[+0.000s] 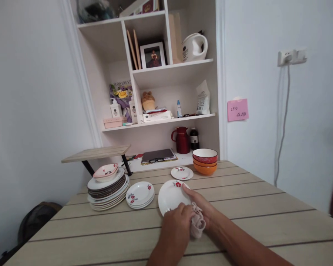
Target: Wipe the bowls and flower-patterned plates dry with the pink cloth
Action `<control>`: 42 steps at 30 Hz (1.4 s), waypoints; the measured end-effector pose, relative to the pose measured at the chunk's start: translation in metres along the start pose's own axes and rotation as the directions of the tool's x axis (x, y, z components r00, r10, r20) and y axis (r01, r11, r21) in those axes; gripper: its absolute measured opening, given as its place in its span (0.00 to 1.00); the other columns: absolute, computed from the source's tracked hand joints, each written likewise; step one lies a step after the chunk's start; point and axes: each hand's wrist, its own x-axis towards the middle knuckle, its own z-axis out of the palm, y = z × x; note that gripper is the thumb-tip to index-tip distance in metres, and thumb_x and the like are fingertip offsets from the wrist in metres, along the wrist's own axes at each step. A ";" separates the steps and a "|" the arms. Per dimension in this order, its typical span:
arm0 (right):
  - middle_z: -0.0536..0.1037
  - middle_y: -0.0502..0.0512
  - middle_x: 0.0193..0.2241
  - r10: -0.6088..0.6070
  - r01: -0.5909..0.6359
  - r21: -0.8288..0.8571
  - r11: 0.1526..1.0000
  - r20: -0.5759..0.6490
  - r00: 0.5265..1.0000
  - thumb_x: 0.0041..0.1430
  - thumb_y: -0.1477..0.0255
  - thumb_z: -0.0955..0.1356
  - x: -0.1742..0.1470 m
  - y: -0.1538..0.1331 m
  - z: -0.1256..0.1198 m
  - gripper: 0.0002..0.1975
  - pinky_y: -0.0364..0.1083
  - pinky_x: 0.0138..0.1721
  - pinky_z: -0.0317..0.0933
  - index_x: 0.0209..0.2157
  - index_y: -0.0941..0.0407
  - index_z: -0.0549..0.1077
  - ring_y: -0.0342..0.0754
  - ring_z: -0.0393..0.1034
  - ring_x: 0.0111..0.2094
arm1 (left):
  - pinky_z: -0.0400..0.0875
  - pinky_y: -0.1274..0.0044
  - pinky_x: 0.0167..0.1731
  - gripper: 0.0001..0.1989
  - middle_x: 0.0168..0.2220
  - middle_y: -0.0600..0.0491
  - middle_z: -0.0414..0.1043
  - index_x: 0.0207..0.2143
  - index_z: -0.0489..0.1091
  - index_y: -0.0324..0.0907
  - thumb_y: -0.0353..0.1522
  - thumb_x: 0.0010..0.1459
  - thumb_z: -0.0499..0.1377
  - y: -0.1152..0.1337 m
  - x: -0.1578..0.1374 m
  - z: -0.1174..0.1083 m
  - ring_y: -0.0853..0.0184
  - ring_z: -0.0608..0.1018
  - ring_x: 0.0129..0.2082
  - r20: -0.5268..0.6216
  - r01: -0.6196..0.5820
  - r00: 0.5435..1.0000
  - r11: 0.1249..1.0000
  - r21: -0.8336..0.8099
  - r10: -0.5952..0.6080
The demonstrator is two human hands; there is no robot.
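Observation:
A white plate with red flowers is held tilted over the table in front of me. My right hand grips its right edge, the thumb lying on the upper face near a red flower. My left hand is closed on a pale pink cloth at the plate's lower right, and the cloth bunches out between the two hands. Left of the plate sits a short stack of flowered plates. Behind it, a smaller flowered plate lies flat on the table.
A tall stack of plates topped by small pink-rimmed bowls stands at the left, by a low wooden stand. Stacked orange and red bowls are at the back right. Behind the slatted table are a red jug and shelves.

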 end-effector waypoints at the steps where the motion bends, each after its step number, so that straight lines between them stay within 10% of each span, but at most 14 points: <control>1: 0.82 0.61 0.25 0.023 -0.022 -0.020 1.000 0.018 1.000 0.62 0.58 0.67 -0.001 0.002 0.001 0.18 0.47 0.35 0.68 0.33 0.61 0.74 0.51 0.77 0.26 | 0.67 0.77 0.35 0.14 0.37 0.52 0.77 0.38 0.74 0.45 0.28 0.65 0.48 -0.002 0.000 0.000 0.65 0.78 0.35 -0.006 -0.021 1.000 1.000 -0.021 0.021; 13: 0.84 0.58 0.35 -0.235 0.237 -0.119 0.964 0.032 0.972 0.61 0.67 0.69 0.012 0.021 0.004 0.10 0.49 0.42 0.70 0.41 0.59 0.74 0.50 0.79 0.36 | 0.63 0.78 0.35 0.14 0.40 0.50 0.79 0.40 0.72 0.44 0.28 0.65 0.47 -0.033 0.006 -0.033 0.64 0.78 0.39 -0.167 0.537 0.825 0.841 -0.067 -0.540; 20: 0.83 0.57 0.29 -0.217 0.212 -0.088 0.973 -0.051 0.975 0.62 0.64 0.68 0.002 0.004 0.001 0.12 0.48 0.38 0.69 0.40 0.58 0.73 0.50 0.78 0.29 | 0.64 0.78 0.35 0.14 0.36 0.52 0.78 0.34 0.73 0.43 0.25 0.62 0.48 -0.014 0.003 -0.010 0.66 0.77 0.35 -0.050 0.162 0.985 0.982 -0.094 -0.167; 26: 0.82 0.54 0.27 -0.211 0.214 -0.094 0.972 0.037 0.977 0.60 0.68 0.70 0.001 0.017 0.005 0.08 0.45 0.36 0.69 0.33 0.58 0.73 0.47 0.77 0.28 | 0.66 0.77 0.37 0.14 0.37 0.51 0.78 0.36 0.73 0.43 0.28 0.63 0.48 -0.018 0.007 -0.013 0.66 0.77 0.37 -0.091 0.154 0.981 0.974 -0.167 -0.171; 33: 0.84 0.58 0.35 -0.272 0.287 -0.182 0.941 0.101 0.957 0.57 0.70 0.72 0.014 0.031 0.006 0.12 0.47 0.40 0.70 0.43 0.59 0.75 0.50 0.79 0.35 | 0.66 0.76 0.36 0.16 0.37 0.49 0.79 0.38 0.72 0.44 0.29 0.66 0.45 -0.036 0.007 -0.030 0.64 0.79 0.37 -0.266 0.500 0.805 0.848 -0.179 -0.530; 37: 0.84 0.60 0.39 -0.301 0.307 -0.196 0.931 0.059 0.952 0.55 0.72 0.73 0.008 0.022 0.006 0.17 0.49 0.43 0.70 0.47 0.58 0.74 0.52 0.79 0.37 | 0.68 0.73 0.39 0.16 0.37 0.47 0.79 0.36 0.73 0.44 0.31 0.64 0.46 -0.041 0.007 -0.030 0.61 0.79 0.38 -0.385 0.418 0.743 0.829 -0.371 -0.547; 42: 0.84 0.62 0.40 -0.326 0.324 -0.159 0.933 0.013 0.945 0.58 0.68 0.71 0.003 0.005 0.001 0.20 0.53 0.45 0.71 0.51 0.59 0.72 0.55 0.80 0.38 | 0.69 0.70 0.44 0.09 0.36 0.47 0.79 0.33 0.75 0.43 0.32 0.53 0.55 -0.055 0.007 -0.033 0.59 0.78 0.40 -0.475 0.159 0.506 0.620 -0.769 -0.719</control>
